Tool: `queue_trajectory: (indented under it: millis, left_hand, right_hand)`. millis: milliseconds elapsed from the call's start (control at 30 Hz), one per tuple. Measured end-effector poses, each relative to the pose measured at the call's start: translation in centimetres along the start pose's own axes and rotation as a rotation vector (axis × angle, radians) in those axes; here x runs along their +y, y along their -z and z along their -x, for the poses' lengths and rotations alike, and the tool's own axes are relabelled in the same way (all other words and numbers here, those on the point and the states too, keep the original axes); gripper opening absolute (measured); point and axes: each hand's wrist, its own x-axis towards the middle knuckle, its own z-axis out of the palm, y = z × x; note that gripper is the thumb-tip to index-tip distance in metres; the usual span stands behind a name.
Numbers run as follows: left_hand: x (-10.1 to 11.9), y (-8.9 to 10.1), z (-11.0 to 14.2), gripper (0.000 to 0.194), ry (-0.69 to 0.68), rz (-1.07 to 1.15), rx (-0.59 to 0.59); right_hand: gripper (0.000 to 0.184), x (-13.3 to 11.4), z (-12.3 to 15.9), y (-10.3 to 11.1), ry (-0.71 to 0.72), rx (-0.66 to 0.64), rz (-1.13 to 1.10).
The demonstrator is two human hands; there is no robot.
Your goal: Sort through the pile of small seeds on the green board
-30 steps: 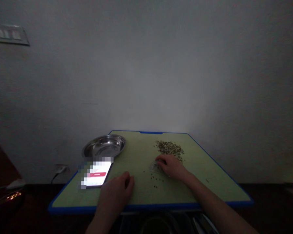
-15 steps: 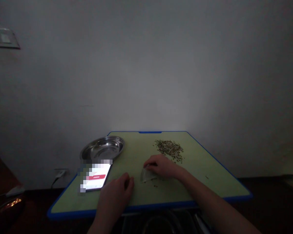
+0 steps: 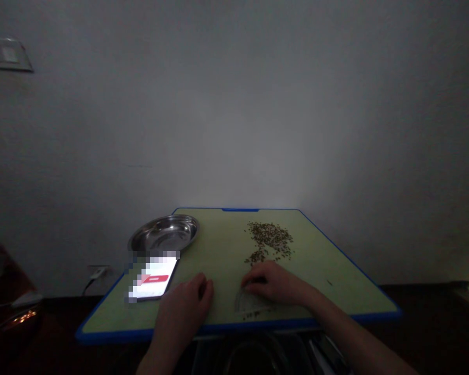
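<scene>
My right hand (image 3: 271,283) grips a clear plastic protractor (image 3: 245,302) from above, its straight edge towards me and its rounded side at the left. A few small dark seeds lie along that straight edge, near the front of the table. Beyond the hand, a scattered heap of the same seeds (image 3: 271,235) covers part of the tabletop, with a smaller clump just past my fingers. My left hand (image 3: 187,302) rests on the table beside the phone, loosely curled with thumb and forefinger close together; nothing shows in it.
A lit phone (image 3: 156,278), partly blurred out, lies at the left, near a shiny steel basin (image 3: 164,234). The pale green tabletop (image 3: 219,239) has a blue rim and meets a grey wall. One dark sliver (image 3: 329,283) lies at the right.
My right hand has drawn the protractor towards me and slightly right. A small clump of seeds now shows where the hand was hiding it. My left hand is nearly still.
</scene>
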Motion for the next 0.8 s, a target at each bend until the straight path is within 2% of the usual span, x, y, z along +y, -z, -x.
queue_trajectory:
  millis: [633,800]
  left_hand:
    - [-0.2,-0.2,0.0,0.035,-0.035,-0.018,0.030]
    - [0.1,0.0,0.1,0.035,-0.032,-0.039,0.003]
  right_hand:
    - [0.019,-1.2,1.1,-0.1,-0.102,-0.004,-0.195]
    - [0.020,0.0,2.2,1.8,-0.133,0.123,-0.155]
